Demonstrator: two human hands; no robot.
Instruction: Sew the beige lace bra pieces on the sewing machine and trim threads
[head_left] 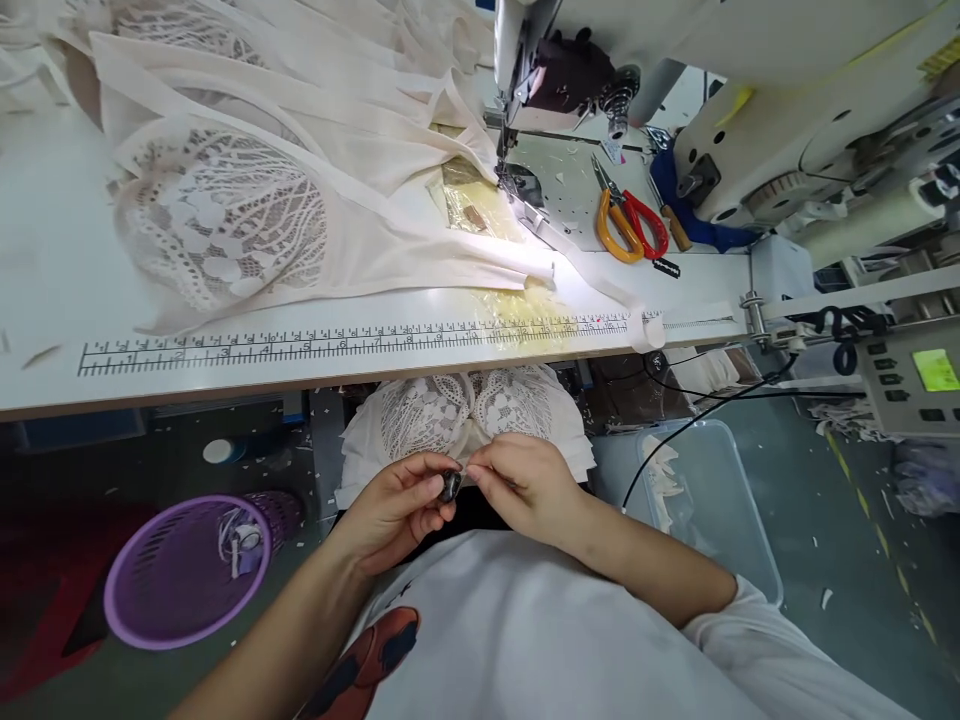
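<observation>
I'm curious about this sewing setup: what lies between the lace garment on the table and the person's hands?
In the head view, the printed ruler strip along the table edge lies between the lace garment and the hands.

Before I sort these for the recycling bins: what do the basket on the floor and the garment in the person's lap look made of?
The basket looks like moulded plastic: purple, matt, with slotted walls. The garment looks like cream lace: open, patterned holes show through it, with plainer soft fabric at its edges. The left hand and right hand pinch a small dark piece at its edge; its material cannot be told.
</observation>
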